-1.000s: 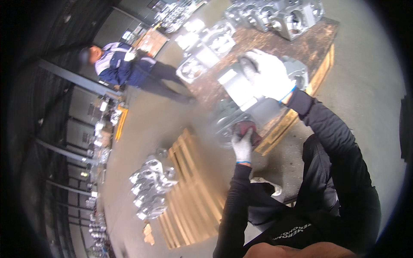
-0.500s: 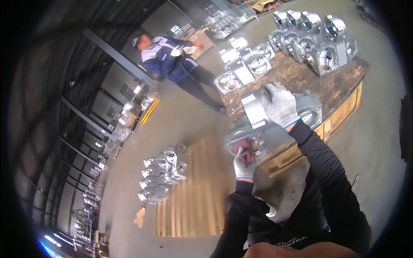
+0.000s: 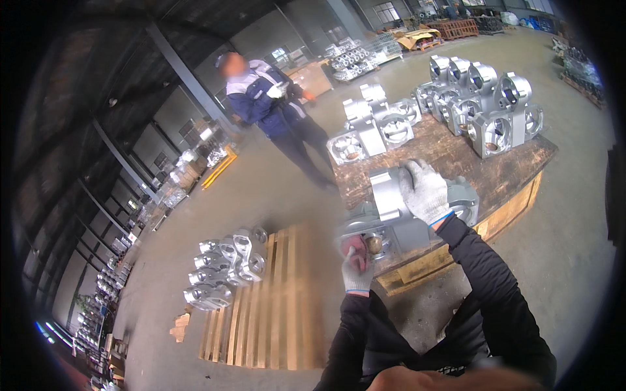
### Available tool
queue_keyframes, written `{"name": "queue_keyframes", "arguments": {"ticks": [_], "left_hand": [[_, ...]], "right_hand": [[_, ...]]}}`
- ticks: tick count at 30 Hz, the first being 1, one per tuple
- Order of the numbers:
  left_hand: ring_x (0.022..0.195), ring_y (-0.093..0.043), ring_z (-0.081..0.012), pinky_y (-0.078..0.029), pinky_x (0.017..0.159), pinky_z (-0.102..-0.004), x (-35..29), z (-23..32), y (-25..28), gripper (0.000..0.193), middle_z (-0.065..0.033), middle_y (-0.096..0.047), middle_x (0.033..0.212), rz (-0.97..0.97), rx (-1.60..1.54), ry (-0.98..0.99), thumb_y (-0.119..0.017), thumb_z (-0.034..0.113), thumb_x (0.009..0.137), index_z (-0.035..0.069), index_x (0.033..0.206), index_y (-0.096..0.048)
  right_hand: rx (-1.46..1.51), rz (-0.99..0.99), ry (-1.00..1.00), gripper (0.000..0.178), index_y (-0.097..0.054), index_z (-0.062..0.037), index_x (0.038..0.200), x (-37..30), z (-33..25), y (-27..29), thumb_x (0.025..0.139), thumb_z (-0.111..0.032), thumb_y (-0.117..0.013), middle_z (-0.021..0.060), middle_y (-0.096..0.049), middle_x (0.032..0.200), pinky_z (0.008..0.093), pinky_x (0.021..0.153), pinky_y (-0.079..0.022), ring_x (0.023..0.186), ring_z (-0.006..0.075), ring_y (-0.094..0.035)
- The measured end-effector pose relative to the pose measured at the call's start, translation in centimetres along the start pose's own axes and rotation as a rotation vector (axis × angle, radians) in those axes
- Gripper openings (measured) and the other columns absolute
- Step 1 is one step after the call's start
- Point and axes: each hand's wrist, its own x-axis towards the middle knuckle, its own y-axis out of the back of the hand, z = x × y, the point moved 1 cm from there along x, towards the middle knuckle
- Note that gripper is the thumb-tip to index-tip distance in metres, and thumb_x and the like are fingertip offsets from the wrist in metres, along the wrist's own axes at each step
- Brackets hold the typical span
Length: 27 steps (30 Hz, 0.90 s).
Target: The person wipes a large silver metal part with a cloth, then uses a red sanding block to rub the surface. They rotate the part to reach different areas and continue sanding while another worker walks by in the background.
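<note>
A silver metal casting [image 3: 388, 194] with round openings lies on the near end of a wooden-topped stand. My right hand [image 3: 425, 192], in a grey-white glove, is wrapped over the top of its raised middle part. In my gloved left hand [image 3: 357, 277] is a dark pink abrasive pad [image 3: 353, 246], pinched between the fingers. The pad is against the near left end of the casting, beside the round opening there. Part of that opening is hidden behind the pad and the fingers.
More castings [image 3: 495, 130] stand in rows along the far side of the wooden stand [image 3: 456, 150]. Several others [image 3: 228, 260] sit on a slatted pallet [image 3: 261, 326] at lower left. A co-worker [image 3: 277, 104] in blue stands beyond the stand.
The whole view has shifted and turned somewhat. My left hand has moved the pad slightly left, showing more of the opening. My right hand stays on the casting.
</note>
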Motion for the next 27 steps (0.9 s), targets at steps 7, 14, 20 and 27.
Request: {"name": "queue_keyframes", "arguments": {"ticks": [7,14,20,27], "left_hand": [[0.054,-0.038,-0.0144,-0.037,0.06,-0.0298,0.6,0.9,0.3,0.037,0.0006,-0.031,0.053,0.048,-0.398,0.148,-0.058,0.024,0.11,0.017,0.074,-0.051],[0.06,-0.051,-0.0164,-0.044,0.062,-0.0325,0.8,-1.2,-0.5,0.013,-0.0007,-0.06,0.075,0.078,-2.347,0.882,-0.068,0.023,0.105,0.012,0.097,-0.063],[0.07,-0.062,-0.015,-0.05,0.06,-0.0324,0.7,-4.5,0.3,0.021,-0.0012,-0.067,0.087,-0.418,-4.179,1.581,-0.073,0.003,0.098,0.012,0.114,-0.064],[0.07,-0.062,-0.0123,-0.05,0.06,-0.0304,1.4,-4.8,1.2,0.017,-0.0013,-0.068,0.088,-0.642,-3.69,1.799,-0.074,0.001,0.097,0.01,0.109,-0.066]], "right_hand": [[-0.005,0.067,0.023,0.019,-0.074,-0.0048,0.111,-0.1,0.6,-0.7,0.1,-0.016,-0.062,0.0174,-0.073,0.11,0.0455,0.086,-0.058,0.099,0.0402,-0.072],[0.062,0.091,0.022,0.019,-0.073,-0.0005,0.111,-0.2,0.4,-1.2,0.102,-0.012,-0.061,0.0179,-0.073,0.106,0.041,0.087,-0.057,0.097,0.0374,-0.073],[0.13,0.055,-0.012,0.025,-0.074,-0.0029,0.117,0.0,-0.1,-1.0,0.102,-0.017,-0.061,0.0192,-0.074,0.112,0.0419,0.087,-0.058,0.1,0.0397,-0.073],[0.134,0.077,-0.022,0.022,-0.075,-0.0027,0.112,-0.1,0.4,-1.2,0.101,-0.017,-0.062,0.0186,-0.074,0.107,0.0421,0.085,-0.058,0.097,0.0394,-0.073]]}}
